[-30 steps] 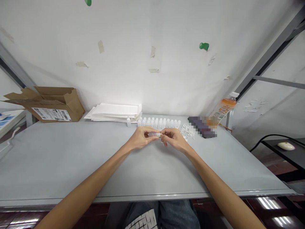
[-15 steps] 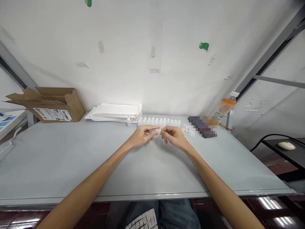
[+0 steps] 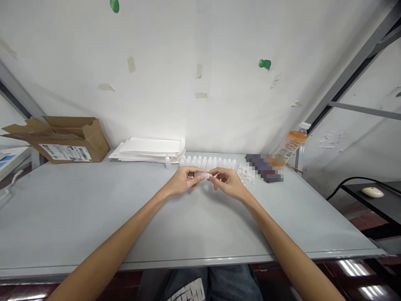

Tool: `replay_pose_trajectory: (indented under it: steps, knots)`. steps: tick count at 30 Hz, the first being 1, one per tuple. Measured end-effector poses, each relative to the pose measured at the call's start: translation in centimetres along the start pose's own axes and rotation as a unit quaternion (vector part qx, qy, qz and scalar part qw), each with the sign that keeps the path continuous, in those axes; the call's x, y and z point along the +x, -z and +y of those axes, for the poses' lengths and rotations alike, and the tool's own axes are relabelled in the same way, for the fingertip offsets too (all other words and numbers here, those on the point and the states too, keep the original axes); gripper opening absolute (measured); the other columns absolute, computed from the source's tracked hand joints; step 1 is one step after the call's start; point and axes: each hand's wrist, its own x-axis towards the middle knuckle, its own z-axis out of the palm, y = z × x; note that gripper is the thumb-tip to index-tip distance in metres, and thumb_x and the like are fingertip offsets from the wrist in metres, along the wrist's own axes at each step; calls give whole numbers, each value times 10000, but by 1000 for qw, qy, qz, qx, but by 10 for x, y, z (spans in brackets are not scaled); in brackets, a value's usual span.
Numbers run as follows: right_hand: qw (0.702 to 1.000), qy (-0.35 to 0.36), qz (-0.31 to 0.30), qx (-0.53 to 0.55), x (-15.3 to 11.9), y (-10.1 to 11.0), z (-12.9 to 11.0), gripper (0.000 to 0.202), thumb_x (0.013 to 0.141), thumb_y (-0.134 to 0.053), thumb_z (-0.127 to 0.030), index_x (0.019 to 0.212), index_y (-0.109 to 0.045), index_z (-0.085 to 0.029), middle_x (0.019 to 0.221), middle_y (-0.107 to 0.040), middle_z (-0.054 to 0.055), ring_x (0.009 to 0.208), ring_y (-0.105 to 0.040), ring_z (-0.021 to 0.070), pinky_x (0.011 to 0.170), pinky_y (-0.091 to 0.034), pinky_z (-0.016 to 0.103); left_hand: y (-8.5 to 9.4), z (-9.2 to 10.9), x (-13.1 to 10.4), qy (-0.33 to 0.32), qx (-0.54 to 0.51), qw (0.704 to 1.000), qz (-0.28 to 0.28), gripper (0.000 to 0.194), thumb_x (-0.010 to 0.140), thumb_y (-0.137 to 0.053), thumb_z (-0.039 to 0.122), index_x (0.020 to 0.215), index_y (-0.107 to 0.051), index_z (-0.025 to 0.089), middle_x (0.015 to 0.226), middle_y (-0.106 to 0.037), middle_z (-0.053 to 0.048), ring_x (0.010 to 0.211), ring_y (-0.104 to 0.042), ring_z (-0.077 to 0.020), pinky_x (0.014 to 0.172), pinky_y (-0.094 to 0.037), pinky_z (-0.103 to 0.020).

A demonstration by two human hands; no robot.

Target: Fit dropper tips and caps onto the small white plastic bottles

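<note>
My left hand (image 3: 187,179) is closed around a small translucent white bottle (image 3: 199,174), which lies sideways between thumb and fingers. At the bottle's right end, the fingertips of my right hand (image 3: 226,180) are pinched on its white tip. Just behind both hands stands a row of several similar small white bottles (image 3: 214,162), partly hidden by the fingers. One more small bottle (image 3: 168,163) stands apart, left of the row. A loose pile of thin white pieces (image 3: 247,173) lies right of my right hand.
An open cardboard box (image 3: 70,142) sits at the back left of the grey table (image 3: 94,209). White sheets or envelopes (image 3: 150,148) are stacked beside it. At the back right are a dark, partly blurred object (image 3: 261,167) and a drink bottle (image 3: 291,144).
The hands remain together at the bottle. More of the bottle and its white tip now shows between them, and my right fingertips have shifted at that end. The view has tilted slightly.
</note>
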Motion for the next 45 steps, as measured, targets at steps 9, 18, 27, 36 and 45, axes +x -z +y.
replay_pose_trajectory:
  steps: [9,18,27,36,45]
  knots:
    - [999,-16,-6,40,0,-2,0,236,830,-607,-375,883,-689,-159,750,-676,44,531,-612,126,498,-411,234,1,-10,2,-23,-2,1000,-8,346,811,-665,372,1069,-735,151,965,-648,-85,625,-540,-100,490,-459,-216]
    - [1000,2,12,25,1,-2,0,276,852,-585,-403,912,-693,-156,771,-674,42,511,-599,110,483,-417,227,0,-7,1,-24,-6,1000,5,381,834,-639,412,1075,-729,131,959,-649,-89,616,-553,-100,557,-503,-259]
    - [998,25,51,3,1,-3,-3,262,849,-604,-378,971,-688,-162,786,-690,48,502,-605,110,455,-405,227,0,-10,3,27,-29,999,20,507,860,-607,445,1204,-638,73,629,-587,2,515,-559,-111,574,-488,-278]
    - [999,6,43,31,-1,-1,0,308,842,-601,-358,1111,-632,-212,1132,-641,81,531,-640,105,467,-423,244,2,-10,4,-12,-20,999,45,368,768,-709,370,1060,-711,146,1031,-673,-97,776,-607,-158,581,-511,-251]
    - [996,-38,-26,80,0,4,-10,326,834,-594,-394,1029,-715,-163,935,-717,92,499,-577,109,503,-411,266,2,-9,3,-72,108,989,68,221,810,-641,270,1001,-739,217,1030,-678,-58,840,-609,-151,657,-490,-242]
